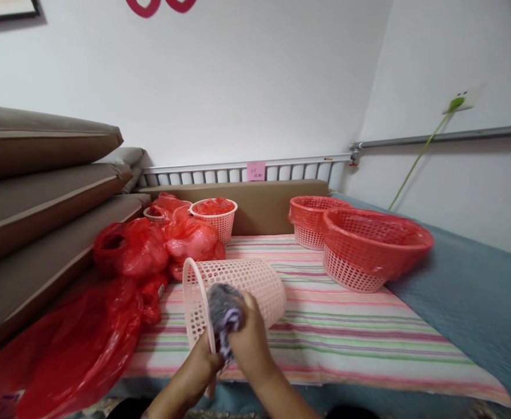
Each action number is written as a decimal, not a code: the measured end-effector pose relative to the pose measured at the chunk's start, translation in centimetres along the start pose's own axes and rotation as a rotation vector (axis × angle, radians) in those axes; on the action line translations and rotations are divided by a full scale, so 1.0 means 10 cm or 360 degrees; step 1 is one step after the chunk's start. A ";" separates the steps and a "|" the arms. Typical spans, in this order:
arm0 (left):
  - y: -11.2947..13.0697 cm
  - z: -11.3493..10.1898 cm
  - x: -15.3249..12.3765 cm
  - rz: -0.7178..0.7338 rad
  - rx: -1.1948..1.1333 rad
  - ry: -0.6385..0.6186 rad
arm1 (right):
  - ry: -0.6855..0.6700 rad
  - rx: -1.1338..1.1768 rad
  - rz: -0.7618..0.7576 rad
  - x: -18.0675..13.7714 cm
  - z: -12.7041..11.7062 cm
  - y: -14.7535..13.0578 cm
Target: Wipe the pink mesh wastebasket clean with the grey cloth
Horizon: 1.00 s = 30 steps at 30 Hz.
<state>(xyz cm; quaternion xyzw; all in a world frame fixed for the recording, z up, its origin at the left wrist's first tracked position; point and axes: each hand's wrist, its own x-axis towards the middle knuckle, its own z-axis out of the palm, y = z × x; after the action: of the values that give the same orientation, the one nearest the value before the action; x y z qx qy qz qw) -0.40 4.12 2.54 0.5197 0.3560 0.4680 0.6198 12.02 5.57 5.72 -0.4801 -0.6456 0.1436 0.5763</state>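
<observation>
A pale pink perforated plastic basket (255, 285) lies tipped on its side on the striped cloth (347, 337), its mouth facing me. My left hand (203, 355) grips the basket's lower rim. My right hand (249, 331) is closed on a purple-grey cloth (224, 311) held at the basket's mouth.
Red plastic bags (151, 247) are heaped at the left, more spilling toward me (63, 355). Two small lined baskets (215, 215) stand behind them. Two larger baskets lined in red (375, 244) stand at the right. Brown cushions (41, 192) are stacked at left; a metal rail (238, 170) runs along the wall.
</observation>
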 end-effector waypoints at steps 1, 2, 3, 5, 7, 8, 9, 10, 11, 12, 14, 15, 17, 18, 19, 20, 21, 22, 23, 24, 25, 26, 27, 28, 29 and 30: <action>-0.02 -0.01 -0.01 -0.0001 0.0063 -0.0020 | -0.0058 0.0042 -0.0066 -0.04 0.07 -0.12; -0.03 -0.03 -0.01 -0.0002 0.0099 -0.0047 | -0.0100 0.0070 -0.0114 -0.07 0.11 -0.21; -0.03 -0.04 -0.03 0.0003 0.0109 -0.0072 | -0.0113 0.0080 -0.0146 -0.07 0.13 -0.24; -0.04 -0.05 -0.06 0.0031 0.0086 -0.0094 | -0.0079 0.0045 -0.0159 -0.02 0.10 -0.14; -0.04 -0.05 -0.09 0.0041 0.0053 -0.0120 | 0.0015 -0.0097 -0.0091 0.11 -0.04 0.13; -0.05 -0.05 -0.10 0.0036 0.0052 -0.0144 | 0.0080 -0.0213 -0.0020 0.19 -0.14 0.31; -0.05 -0.05 -0.11 0.0032 0.0059 -0.0174 | 0.0153 -0.0347 0.0096 0.27 -0.25 0.50; -0.05 -0.04 -0.12 0.0035 0.0074 -0.0206 | 0.0226 -0.0491 0.0224 0.34 -0.36 0.68; -0.05 -0.03 -0.13 0.0045 0.0094 -0.0237 | 0.0296 -0.0647 0.0360 0.40 -0.48 0.84; -0.04 -0.02 -0.14 0.0058 0.0117 -0.0260 | 0.0329 -0.0748 0.0431 0.44 -0.58 0.98; -0.01 0.01 -0.16 0.0058 0.0151 -0.0276 | 0.0354 -0.0858 0.0497 0.48 -0.73 1.17; 0.00 0.02 -0.17 0.0051 0.0161 -0.0281 | 0.0350 -0.0871 0.0495 0.48 -0.78 1.21; 0.03 0.04 -0.18 0.0063 0.0164 -0.0302 | 0.0344 -0.0878 0.0485 0.47 -0.80 1.24; 0.03 0.04 -0.18 0.0082 0.0163 -0.0318 | 0.0345 -0.0882 0.0486 0.46 -0.78 1.22; 0.02 0.03 -0.18 0.0105 0.0165 -0.0335 | 0.0346 -0.0887 0.0485 0.45 -0.75 1.19; 0.00 0.02 -0.18 0.0132 0.0171 -0.0349 | 0.0344 -0.0882 0.0477 0.44 -0.71 1.14; -0.02 0.01 -0.17 0.0149 0.0185 -0.0358 | 0.0335 -0.0859 0.0456 0.44 -0.66 1.08; -0.04 0.00 -0.16 0.0155 0.0201 -0.0359 | 0.0312 -0.0810 0.0415 0.43 -0.59 0.99; -0.08 -0.01 -0.14 0.0149 0.0207 -0.0353 | 0.0278 -0.0737 0.0361 0.41 -0.51 0.87; -0.11 -0.02 -0.12 0.0140 0.0203 -0.0340 | 0.0233 -0.0646 0.0298 0.39 -0.43 0.74; -0.14 -0.03 -0.11 0.0126 0.0191 -0.0324 | 0.0179 -0.0541 0.0232 0.36 -0.34 0.58; -0.17 -0.04 -0.09 0.0115 0.0166 -0.0297 | 0.0125 -0.0440 0.0177 0.32 -0.25 0.42; -0.20 -0.05 -0.08 0.0113 0.0134 -0.0261 | 0.0067 -0.0341 0.0127 0.28 -0.16 0.24; -0.23 -0.05 -0.07 0.0122 0.0107 -0.0229 | 0.0007 -0.0246 0.0082 0.24 -0.07 0.07; -0.24 -0.06 -0.06 0.0136 0.0096 -0.0205 | -0.0046 -0.0165 0.0040 0.20 0.00 -0.08; -0.25 -0.06 -0.06 0.0156 0.0098 -0.0187 | -0.0092 -0.0101 0.0001 0.16 0.06 -0.21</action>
<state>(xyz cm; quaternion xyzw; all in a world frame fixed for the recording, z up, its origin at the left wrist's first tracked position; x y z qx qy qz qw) -0.59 3.66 -0.06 0.5820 0.3073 0.4551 0.5998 10.69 6.01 8.08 -0.4940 -0.6660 0.1371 0.5418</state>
